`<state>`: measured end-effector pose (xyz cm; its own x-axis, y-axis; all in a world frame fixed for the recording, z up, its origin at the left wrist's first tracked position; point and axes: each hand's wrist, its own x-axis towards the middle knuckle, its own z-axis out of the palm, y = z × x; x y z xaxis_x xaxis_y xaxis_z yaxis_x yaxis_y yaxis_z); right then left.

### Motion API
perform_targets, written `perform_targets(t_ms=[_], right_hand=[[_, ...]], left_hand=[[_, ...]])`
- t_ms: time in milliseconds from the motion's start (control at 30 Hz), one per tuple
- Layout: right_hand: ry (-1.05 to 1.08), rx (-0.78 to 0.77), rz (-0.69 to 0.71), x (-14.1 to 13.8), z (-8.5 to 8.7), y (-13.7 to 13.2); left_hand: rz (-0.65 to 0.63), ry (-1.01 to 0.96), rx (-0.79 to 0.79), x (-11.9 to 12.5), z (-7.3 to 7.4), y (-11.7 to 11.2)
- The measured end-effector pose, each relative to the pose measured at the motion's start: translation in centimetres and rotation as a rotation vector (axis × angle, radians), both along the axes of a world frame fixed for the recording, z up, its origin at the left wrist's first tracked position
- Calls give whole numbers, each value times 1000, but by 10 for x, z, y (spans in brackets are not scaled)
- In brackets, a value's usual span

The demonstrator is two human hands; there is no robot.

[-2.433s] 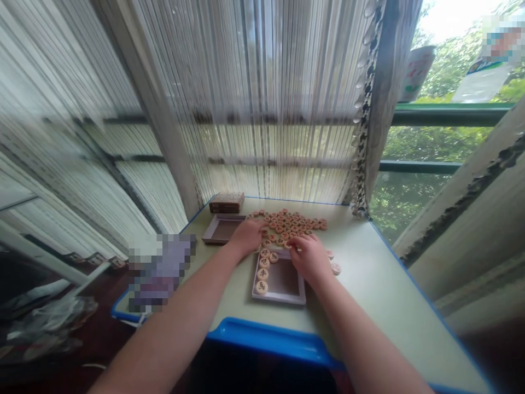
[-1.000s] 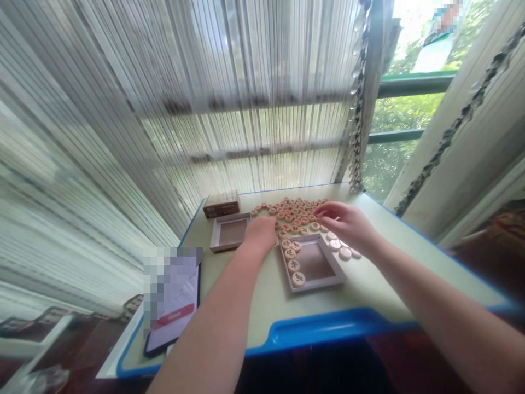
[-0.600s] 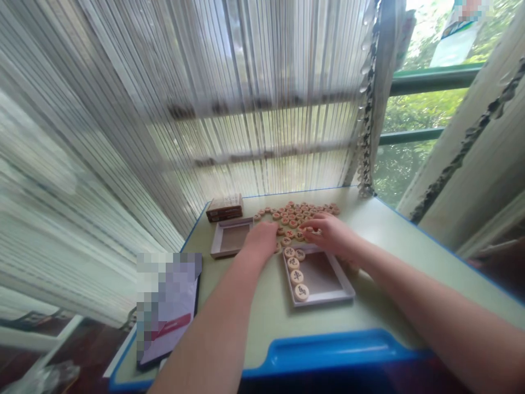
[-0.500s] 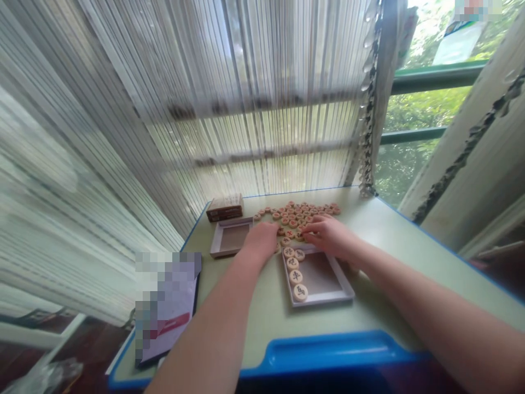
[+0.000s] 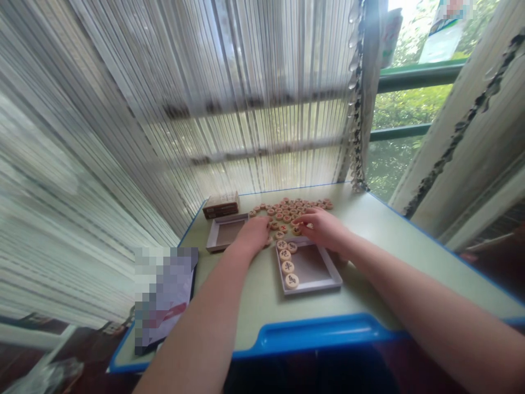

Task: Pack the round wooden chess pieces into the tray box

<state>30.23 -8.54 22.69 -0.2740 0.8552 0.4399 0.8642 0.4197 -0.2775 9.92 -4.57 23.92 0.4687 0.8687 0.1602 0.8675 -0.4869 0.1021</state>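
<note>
Round wooden xiangqi pieces with carved red or dark characters lie in a loose pile on a pale green table. My right hand sits over the pile's near right side, fingers curled down on a pale piece. My left hand rests palm down at the pile's near left edge, its fingertips hidden. Between my hands, a shallow white-rimmed tray holds several pieces in a line along its left side.
A second shallow tray stands left of my left hand, and a small brown box sits behind it. A pixelated sheet or phone lies at the table's left. The table has a blue edge, with string curtains and a window behind.
My right hand has moved left from beside the tray onto the pile. Loose pieces right of the tray are no longer visible. The head view has shifted slightly.
</note>
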Motion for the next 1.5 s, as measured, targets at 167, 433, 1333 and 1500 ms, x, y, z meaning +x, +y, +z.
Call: perform_targets(t_ms=[167, 433, 1333, 1500], right_hand=[[-63, -32, -16, 6, -3, 5], [-40, -43, 97, 4, 2, 1], [-166, -97, -145, 15, 5, 4], [-101, -107, -132, 15, 6, 5]], left_hand=[[-8, 13, -8, -1, 1, 0], [-29, 7, -3, -2, 2, -1], [-93, -59, 127, 7, 8, -8], [-79, -62, 117, 7, 9, -9]])
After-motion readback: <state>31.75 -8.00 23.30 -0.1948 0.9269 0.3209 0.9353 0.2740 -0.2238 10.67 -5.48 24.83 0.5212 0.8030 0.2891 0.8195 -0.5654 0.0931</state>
